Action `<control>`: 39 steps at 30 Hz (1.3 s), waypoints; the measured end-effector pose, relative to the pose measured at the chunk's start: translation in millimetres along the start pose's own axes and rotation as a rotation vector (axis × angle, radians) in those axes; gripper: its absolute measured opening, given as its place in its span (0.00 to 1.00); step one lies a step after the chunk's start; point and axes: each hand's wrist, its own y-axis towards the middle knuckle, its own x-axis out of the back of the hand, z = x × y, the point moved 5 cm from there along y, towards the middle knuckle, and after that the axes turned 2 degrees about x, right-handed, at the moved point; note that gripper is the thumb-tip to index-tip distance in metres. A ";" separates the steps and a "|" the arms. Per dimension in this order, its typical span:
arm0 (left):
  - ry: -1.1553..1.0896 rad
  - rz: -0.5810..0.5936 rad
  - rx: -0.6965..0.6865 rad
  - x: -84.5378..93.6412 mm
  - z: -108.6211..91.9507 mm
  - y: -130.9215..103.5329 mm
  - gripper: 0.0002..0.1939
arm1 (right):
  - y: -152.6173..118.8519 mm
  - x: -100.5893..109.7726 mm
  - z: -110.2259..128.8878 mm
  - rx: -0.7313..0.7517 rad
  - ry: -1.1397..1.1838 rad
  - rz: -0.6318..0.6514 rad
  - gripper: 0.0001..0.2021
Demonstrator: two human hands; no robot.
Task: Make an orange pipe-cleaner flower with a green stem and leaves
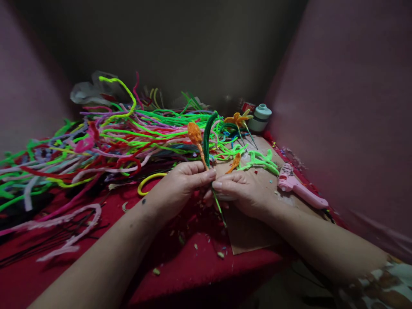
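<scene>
Pinched between the thumb and fingers of my left hand is a pipe-cleaner flower with a fuzzy orange bud. A curved dark green leaf stands up beside the bud. Below my fingers the thin green stem slants down to the right. My right hand is closed at the stem just under the left fingertips, thumb against fingers. Its lower fingers are partly hidden, so I cannot tell exactly how they wrap. A small orange petal piece shows just beyond my right hand.
A big heap of coloured pipe cleaners spreads across the left and back. Yellow-handled scissors lie by my left wrist. On the right are a cardboard sheet, green pieces, a pink glue gun, orange flowers and a pale bottle.
</scene>
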 end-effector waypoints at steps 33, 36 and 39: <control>0.343 -0.082 0.063 17.0 -9.5 1.5 0.13 | 6.3 11.6 -6.5 -0.028 0.083 0.023 0.09; 0.348 -0.098 0.064 16.3 -8.7 2.3 0.13 | 6.1 11.0 -4.8 -0.019 0.091 -0.002 0.11; 0.348 -0.122 0.076 15.3 -7.8 2.6 0.15 | 5.8 10.4 -4.3 -0.024 0.080 -0.014 0.11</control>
